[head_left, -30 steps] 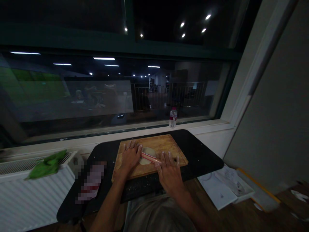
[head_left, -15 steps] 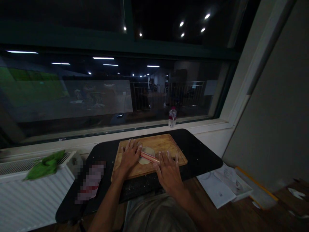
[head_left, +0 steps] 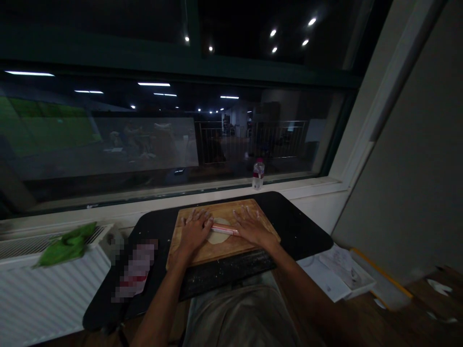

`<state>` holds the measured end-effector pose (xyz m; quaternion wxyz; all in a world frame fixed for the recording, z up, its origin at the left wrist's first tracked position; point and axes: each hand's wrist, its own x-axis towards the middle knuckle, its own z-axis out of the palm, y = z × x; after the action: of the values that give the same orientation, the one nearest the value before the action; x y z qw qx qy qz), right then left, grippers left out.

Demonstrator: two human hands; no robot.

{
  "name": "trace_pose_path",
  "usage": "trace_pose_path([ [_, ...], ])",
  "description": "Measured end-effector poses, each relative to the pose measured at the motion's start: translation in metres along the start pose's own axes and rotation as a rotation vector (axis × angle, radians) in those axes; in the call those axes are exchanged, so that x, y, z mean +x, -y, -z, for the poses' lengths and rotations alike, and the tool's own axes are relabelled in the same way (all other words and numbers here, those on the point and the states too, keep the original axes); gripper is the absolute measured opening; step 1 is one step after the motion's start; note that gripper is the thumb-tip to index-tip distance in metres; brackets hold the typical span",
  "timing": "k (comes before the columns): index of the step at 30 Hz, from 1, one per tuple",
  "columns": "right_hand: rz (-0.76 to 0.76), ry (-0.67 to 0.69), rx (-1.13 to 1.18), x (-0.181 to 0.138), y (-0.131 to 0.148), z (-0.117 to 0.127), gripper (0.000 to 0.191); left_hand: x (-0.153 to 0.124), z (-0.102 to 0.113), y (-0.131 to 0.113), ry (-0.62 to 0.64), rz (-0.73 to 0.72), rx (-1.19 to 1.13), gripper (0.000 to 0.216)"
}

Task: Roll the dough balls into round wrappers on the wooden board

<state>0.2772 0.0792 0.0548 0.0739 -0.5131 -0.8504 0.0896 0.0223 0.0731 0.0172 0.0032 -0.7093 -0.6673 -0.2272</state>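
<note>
A pale, flat round of dough [head_left: 219,237] lies on a wooden cutting board [head_left: 206,258]. Across it runs a reddish-orange rolling pin [head_left: 224,229], only its middle part showing. My left hand [head_left: 196,232] rests over the pin's left end, palm down with the fingers spread. Over the right end lies my right hand [head_left: 253,227], flat, with its fingers stretched away from me. Both hands hide the pin's ends, and the fingertips look dusted with white.
The board sits on a black table [head_left: 300,231] with white specks. A blurred package [head_left: 135,272] lies at the left. Beyond are a clear bottle [head_left: 258,174] on the windowsill and a green cloth [head_left: 68,246] on the radiator [head_left: 54,289]. Papers [head_left: 323,274] lie low at the right.
My right hand has moved away from me and its forearm now reaches further forward. The pin's right end has swung away, so the pin lies more level across the dough.
</note>
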Motion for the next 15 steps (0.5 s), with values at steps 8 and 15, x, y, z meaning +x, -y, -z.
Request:
trace_pose_path([
  [8, -0.054, -0.166, -0.062, -0.018, 0.022, -0.022, 0.053, 0.0, 0.003, -0.004, -0.017, 0.016, -0.025, 0.044],
  [15, -0.05, -0.293, -0.098, -0.04, 0.048, -0.032, 0.048, 0.0, 0.003, -0.002, -0.054, -0.022, -0.046, 0.036],
])
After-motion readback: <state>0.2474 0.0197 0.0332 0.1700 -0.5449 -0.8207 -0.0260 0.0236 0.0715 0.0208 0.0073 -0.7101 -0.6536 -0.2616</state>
